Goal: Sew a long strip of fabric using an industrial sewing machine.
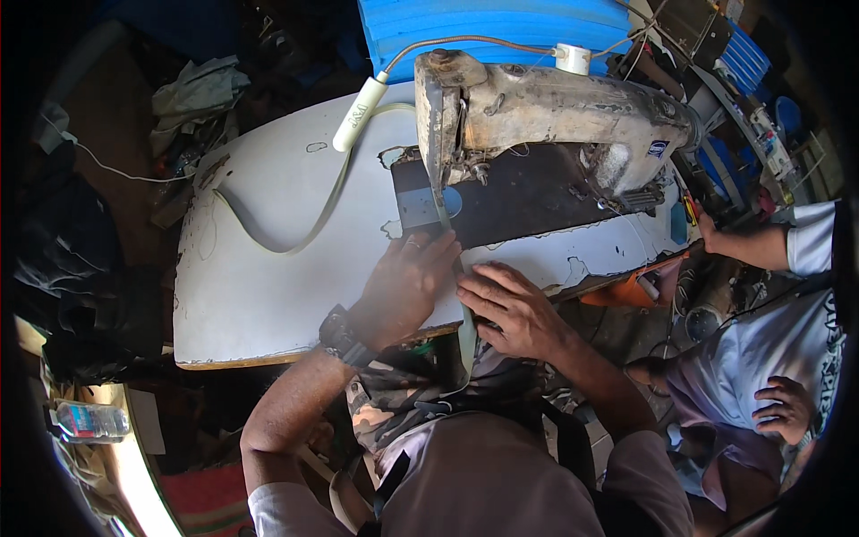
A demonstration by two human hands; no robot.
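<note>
A narrow grey-green fabric strip [467,345] runs from under the needle end of a worn sewing machine [546,106], between my hands, and hangs over the table's front edge toward my lap. Close in front of the needle, my left hand [410,285] presses the strip with its fingers together; a dark watch is on that wrist. Just to the right and nearer to me, my right hand [514,311] pinches the strip by its edge, fingers curled. Behind the needle, the strip curves leftward across the white tabletop [268,170]. My fingertips partly hide the strip.
A white stick lamp [360,115] on a bent metal neck hangs left of the machine head. Blue sheets [497,22] stand behind. At the right, another person's hand [704,225] touches the table's end. A plastic bottle [89,421] lies at the lower left.
</note>
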